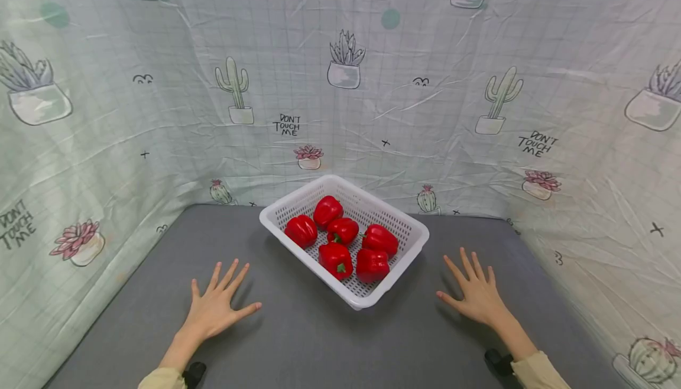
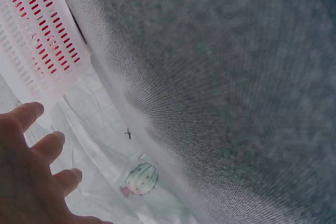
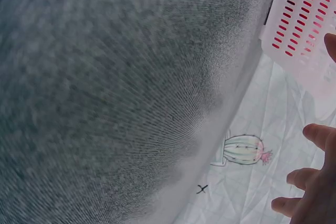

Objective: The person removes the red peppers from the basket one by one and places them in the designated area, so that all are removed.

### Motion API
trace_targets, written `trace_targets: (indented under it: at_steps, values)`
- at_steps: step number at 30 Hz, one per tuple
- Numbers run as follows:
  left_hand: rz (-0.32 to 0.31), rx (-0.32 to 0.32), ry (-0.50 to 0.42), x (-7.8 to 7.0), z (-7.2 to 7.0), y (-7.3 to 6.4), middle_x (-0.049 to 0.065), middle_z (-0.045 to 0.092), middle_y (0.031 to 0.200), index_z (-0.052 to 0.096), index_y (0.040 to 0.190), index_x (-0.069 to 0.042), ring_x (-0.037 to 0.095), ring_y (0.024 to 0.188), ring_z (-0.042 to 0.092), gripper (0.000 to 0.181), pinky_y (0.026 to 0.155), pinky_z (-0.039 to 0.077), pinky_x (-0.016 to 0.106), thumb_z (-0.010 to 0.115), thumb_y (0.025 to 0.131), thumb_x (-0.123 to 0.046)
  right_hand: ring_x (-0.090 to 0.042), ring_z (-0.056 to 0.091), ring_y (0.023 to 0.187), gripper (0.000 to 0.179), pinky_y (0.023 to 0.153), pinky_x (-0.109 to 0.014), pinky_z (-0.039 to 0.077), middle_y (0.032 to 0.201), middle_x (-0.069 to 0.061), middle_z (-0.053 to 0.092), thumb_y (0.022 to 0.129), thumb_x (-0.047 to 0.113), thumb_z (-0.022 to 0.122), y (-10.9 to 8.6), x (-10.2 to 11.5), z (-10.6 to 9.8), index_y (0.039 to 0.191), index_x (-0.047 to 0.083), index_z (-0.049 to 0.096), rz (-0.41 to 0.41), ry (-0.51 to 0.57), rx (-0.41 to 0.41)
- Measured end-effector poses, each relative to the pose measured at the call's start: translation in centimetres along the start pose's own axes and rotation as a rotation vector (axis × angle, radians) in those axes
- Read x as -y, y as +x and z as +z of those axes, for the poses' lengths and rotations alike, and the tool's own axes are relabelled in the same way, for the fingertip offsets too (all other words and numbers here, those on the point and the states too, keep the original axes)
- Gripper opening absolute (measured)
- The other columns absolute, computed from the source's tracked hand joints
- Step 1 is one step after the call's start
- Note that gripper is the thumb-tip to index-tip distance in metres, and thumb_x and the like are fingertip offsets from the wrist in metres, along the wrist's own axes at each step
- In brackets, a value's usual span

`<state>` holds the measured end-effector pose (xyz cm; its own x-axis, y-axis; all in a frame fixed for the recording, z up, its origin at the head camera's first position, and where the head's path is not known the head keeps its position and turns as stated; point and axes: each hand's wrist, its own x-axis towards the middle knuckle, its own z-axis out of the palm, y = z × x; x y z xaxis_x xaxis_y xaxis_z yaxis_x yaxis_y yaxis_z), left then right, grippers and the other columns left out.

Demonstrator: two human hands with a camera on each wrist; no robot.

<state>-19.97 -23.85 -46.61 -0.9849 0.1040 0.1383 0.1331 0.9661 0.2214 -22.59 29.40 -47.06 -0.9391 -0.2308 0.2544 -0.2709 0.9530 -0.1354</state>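
Observation:
A white plastic basket (image 1: 396,203) with slotted walls sits at an angle on the grey table, holding several red bell peppers (image 1: 301,231). Two of the peppers show green stems toward me. To the basket's left, my left hand (image 1: 213,312) is spread over the table, palm down and holding nothing. My right hand (image 1: 479,297) is spread likewise on the other side, apart from the basket. In the left wrist view, fingers (image 2: 50,148) appear below the basket wall (image 2: 58,80). The right wrist view has fingers (image 3: 317,135) near the basket wall (image 3: 294,59), red showing through its slots.
The grey tabletop (image 1: 319,353) extends in front of the basket and to both sides. A pale curtain (image 1: 340,117) printed with cactus pots and lettering hangs behind the table and along its left and right edges. Dark bands (image 1: 499,362) circle both wrists.

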Motion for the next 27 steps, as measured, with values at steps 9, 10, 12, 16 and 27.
trace_targets:
  at_steps: [9, 10, 12, 16, 27]
  values:
    - [0.019, 0.014, 0.008, 0.1, 0.1, -0.2, 0.008, 0.02, 0.149, 0.017, 0.142, -0.032, 0.038, 0.137, 0.008, 0.088, 0.092, -0.003, 0.074, 0.051, 0.071, -0.069, -0.043, 0.01, 0.135, 0.083, 0.096, -0.069, 0.007, 0.15, -0.017, 0.01, 0.075, 0.059, 0.056, 0.1, 0.5, -0.3, 0.143, 0.031, 0.018, -0.01, -0.002, 0.002]
    - [0.02, 0.018, 0.01, 0.1, 0.1, -0.2, 0.008, 0.02, 0.149, 0.017, 0.142, -0.033, 0.038, 0.137, 0.008, 0.088, 0.092, -0.003, 0.074, 0.051, 0.071, -0.07, -0.043, 0.01, 0.135, 0.082, 0.096, -0.069, 0.007, 0.15, -0.017, 0.01, 0.075, 0.058, 0.057, 0.2, 0.6, -0.3, 0.142, 0.031, 0.018, -0.013, -0.001, 0.0]
    - [0.021, 0.017, 0.014, 0.1, 0.1, -0.2, 0.008, 0.02, 0.149, 0.017, 0.142, -0.033, 0.038, 0.137, 0.008, 0.088, 0.092, -0.003, 0.074, 0.051, 0.07, -0.07, -0.043, 0.011, 0.134, 0.082, 0.096, -0.069, 0.007, 0.149, -0.017, 0.011, 0.074, 0.058, 0.058, 0.3, 0.7, -0.4, 0.142, 0.029, 0.022, -0.02, 0.003, -0.008]
    - [0.023, 0.005, 0.021, 0.1, 0.1, -0.2, 0.008, 0.021, 0.149, 0.018, 0.142, -0.033, 0.036, 0.137, 0.008, 0.088, 0.092, -0.003, 0.073, 0.051, 0.07, -0.07, -0.042, 0.012, 0.135, 0.081, 0.095, -0.069, 0.009, 0.149, -0.018, 0.013, 0.074, 0.058, 0.058, 0.5, 1.1, -0.6, 0.141, 0.025, 0.026, -0.035, 0.005, -0.022]
    - [0.039, -0.017, 0.013, -0.4, 0.0, 0.1, 0.007, 0.022, 0.149, 0.018, 0.142, -0.033, 0.037, 0.137, 0.012, 0.089, 0.093, -0.001, 0.073, 0.052, 0.07, -0.07, -0.034, 0.015, 0.137, 0.079, 0.095, -0.067, 0.015, 0.147, -0.016, 0.023, 0.072, 0.052, 0.064, 1.1, 2.4, -1.4, 0.138, 0.022, 0.033, -0.146, 0.003, -0.151]
